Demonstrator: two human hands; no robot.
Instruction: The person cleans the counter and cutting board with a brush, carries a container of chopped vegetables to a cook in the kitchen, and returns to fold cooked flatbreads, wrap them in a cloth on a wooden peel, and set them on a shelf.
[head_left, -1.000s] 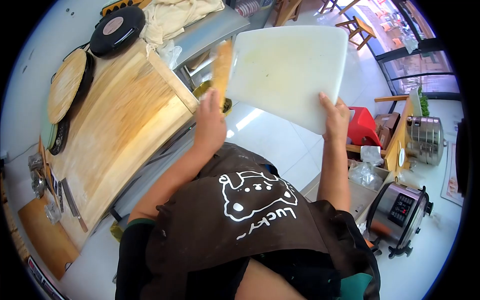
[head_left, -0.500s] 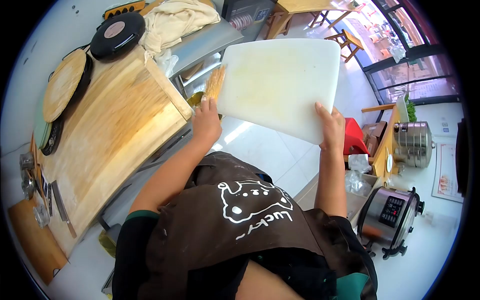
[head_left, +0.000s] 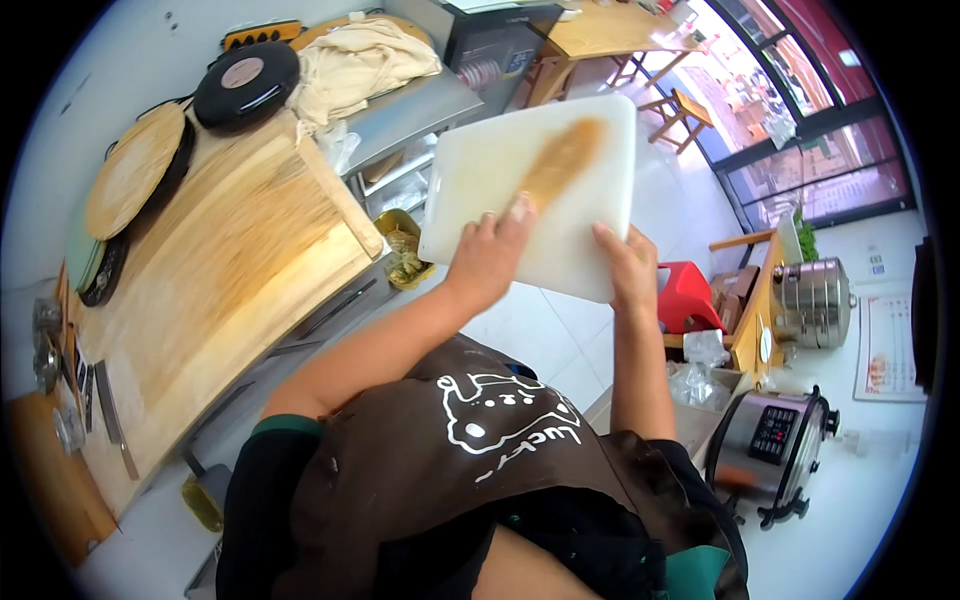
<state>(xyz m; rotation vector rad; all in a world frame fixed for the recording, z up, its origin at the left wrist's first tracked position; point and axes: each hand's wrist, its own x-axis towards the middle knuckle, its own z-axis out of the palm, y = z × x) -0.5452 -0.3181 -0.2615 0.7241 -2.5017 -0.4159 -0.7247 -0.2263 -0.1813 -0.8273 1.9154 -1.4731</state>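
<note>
My left hand is closed around the base of a straw-coloured bristle brush. The bristles lie over the face of a white cutting board and are blurred by motion. With my right hand I grip the board's lower right edge, thumb on the face and the other fingers behind it. The board is held up and tilted in front of me, above the floor. Beyond its lower left side, a bin with scraps in it shows below the worktable's end.
On my left is a wooden worktable with a black round appliance, a round wooden board, cream cloth and a long knife. To the right stand a red container, an electric cooker and a steel steamer.
The brush has moved right from the board's left edge onto its face. The board has shifted left and slightly down. More of the bin shows.
</note>
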